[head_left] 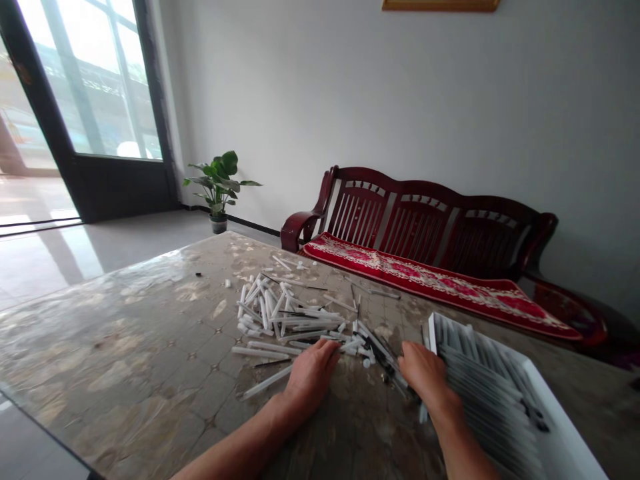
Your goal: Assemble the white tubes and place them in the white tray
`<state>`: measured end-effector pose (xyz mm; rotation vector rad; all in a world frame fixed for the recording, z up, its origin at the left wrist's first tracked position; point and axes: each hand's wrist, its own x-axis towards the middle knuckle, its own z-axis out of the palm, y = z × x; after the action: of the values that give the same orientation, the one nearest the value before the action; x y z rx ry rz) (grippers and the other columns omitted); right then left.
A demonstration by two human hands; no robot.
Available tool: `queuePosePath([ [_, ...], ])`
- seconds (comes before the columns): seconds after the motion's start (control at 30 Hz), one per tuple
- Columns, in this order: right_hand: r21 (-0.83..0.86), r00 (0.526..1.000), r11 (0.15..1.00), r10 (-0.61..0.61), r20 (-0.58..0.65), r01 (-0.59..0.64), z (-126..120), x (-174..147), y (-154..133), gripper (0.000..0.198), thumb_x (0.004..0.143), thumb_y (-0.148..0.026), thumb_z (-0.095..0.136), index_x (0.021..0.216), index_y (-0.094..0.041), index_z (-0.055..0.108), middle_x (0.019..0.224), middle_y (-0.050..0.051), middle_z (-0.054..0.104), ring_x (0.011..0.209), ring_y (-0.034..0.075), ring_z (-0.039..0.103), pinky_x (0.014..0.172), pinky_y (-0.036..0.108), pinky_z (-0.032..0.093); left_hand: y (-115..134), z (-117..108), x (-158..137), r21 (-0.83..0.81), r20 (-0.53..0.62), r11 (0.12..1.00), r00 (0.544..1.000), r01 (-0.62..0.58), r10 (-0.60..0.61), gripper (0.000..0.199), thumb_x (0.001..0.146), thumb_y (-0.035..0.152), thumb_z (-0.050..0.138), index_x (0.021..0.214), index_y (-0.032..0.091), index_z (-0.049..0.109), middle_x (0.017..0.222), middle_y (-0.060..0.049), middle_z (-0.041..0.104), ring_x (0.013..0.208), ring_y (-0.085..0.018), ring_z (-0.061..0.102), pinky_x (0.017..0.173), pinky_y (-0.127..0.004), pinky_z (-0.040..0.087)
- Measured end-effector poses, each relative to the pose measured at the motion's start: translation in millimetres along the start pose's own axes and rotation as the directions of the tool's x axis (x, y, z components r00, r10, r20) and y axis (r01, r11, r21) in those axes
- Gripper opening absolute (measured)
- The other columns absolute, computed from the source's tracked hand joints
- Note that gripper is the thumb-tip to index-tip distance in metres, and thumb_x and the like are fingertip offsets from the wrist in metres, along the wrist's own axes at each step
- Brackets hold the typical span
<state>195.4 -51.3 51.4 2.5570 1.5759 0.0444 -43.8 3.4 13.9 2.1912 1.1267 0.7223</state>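
Observation:
On the table, a heap of white plastic tubes (270,307), pen-barrel-like, lies with thin dark rods among them. My left hand (313,370) rests at the heap's near right side, its fingers curled together. A short white piece (353,345) shows right at its fingertips; whether it is gripped I cannot tell. Further right, my right hand (423,370) is closed beside several dark and clear slender sticks (383,353), and what its fingers hold is hidden. Against its right side stands a white box (565,407) filled with rows of translucent pen-like sticks (485,387), blurred.
The patterned table (150,360) fills the foreground. Beyond it stands a dark red wooden bench (415,220) with a red patterned cover (440,280). A potted plant (219,183) stands on the floor near the glass door (110,87). A small black piece (199,274) lies apart.

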Motion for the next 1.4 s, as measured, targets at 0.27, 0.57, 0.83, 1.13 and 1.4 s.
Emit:
queuePosePath([
  [0.27,0.185,0.994,0.981,-0.030,-0.110,0.050,0.1,-0.1,-3.6,0.024,0.093,-0.021,0.043,0.103,-0.016,0.064,0.104,0.016,0.074,0.096,0.027,0.071,0.073,0.031,0.047,-3.7,-0.3,2.9,0.007,-0.058,0.999,0.998,0.035,-0.035,0.029,0.096,0.030,0.041,0.100,0.024,0.069,0.101,-0.005,0.071,0.098,-0.021,0.066,0.086,-0.029,0.047],
  [0.57,0.930,0.968,0.280,0.014,-0.252,0.238,13.3,2.2,-32.2,0.019,0.070,-0.035,0.045,0.076,-0.022,0.057,0.054,-0.005,0.049,0.048,0.014,0.045,0.048,0.024,0.034,-17.2,-3.6,11.0,-0.044,-0.178,0.994,0.979,0.098,-0.104,0.025,0.092,0.031,0.048,0.102,0.023,0.070,0.104,-0.006,0.073,0.101,-0.024,0.065,0.090,-0.034,0.047],
  [0.83,0.996,0.989,-0.083,-0.150,0.003,-0.015,-6.1,-10.4,-38.3,0.018,0.057,-0.036,0.050,0.066,-0.021,0.054,0.042,-0.012,0.035,0.038,0.005,0.022,0.037,0.019,0.016,-16.2,-5.2,12.7,-0.036,-0.188,0.995,0.978,0.089,-0.094,0.023,0.090,0.028,0.052,0.101,0.024,0.072,0.104,-0.005,0.075,0.101,-0.024,0.066,0.090,-0.033,0.048],
  [1.13,0.992,0.977,-0.104,-0.209,0.045,-0.068,-9.6,-11.0,-31.8,0.019,0.057,-0.036,0.051,0.066,-0.020,0.055,0.042,-0.011,0.037,0.036,0.004,0.020,0.035,0.018,0.013,-13.9,-6.3,11.3,-0.032,-0.138,0.997,0.987,0.074,-0.078,0.024,0.090,0.025,0.050,0.103,0.024,0.071,0.105,-0.005,0.074,0.100,-0.022,0.067,0.090,-0.032,0.048],
  [1.4,0.997,0.976,-0.029,-0.204,0.069,-0.077,-13.0,-9.2,-25.0,0.019,0.056,-0.037,0.049,0.064,-0.020,0.055,0.042,-0.011,0.036,0.036,0.005,0.020,0.035,0.019,0.011,-14.9,-4.6,10.2,-0.017,-0.164,1.000,0.986,0.026,-0.029,0.024,0.091,0.026,0.051,0.102,0.025,0.071,0.103,-0.005,0.073,0.099,-0.022,0.066,0.088,-0.031,0.049],
])
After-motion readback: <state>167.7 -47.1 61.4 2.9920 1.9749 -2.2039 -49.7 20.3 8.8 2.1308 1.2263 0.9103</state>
